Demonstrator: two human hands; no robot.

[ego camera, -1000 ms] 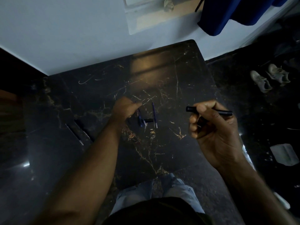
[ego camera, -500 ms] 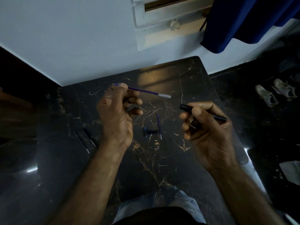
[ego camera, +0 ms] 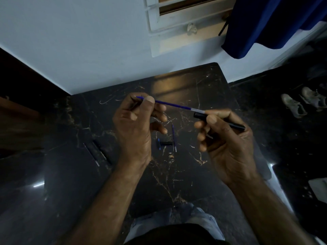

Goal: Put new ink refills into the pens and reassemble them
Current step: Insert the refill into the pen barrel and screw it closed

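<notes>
Refill insertion under way above the table point(ego camera: 208, 82): left hand point(ego camera: 134, 128), fingers clamped on a blue refill point(ego camera: 172, 103), aims its clear end toward 3 o'clock at the black barrel point(ego camera: 219, 120) clasped in the right hand point(ego camera: 228, 144), needing careful alignment next.

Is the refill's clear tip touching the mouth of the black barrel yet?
Cannot tell. In the head view the blue refill's clear end reaches the black barrel's open mouth, but blur hides whether they meet or a gap remains.

Dim, bluish, wide-angle warp, slight blur
</notes>
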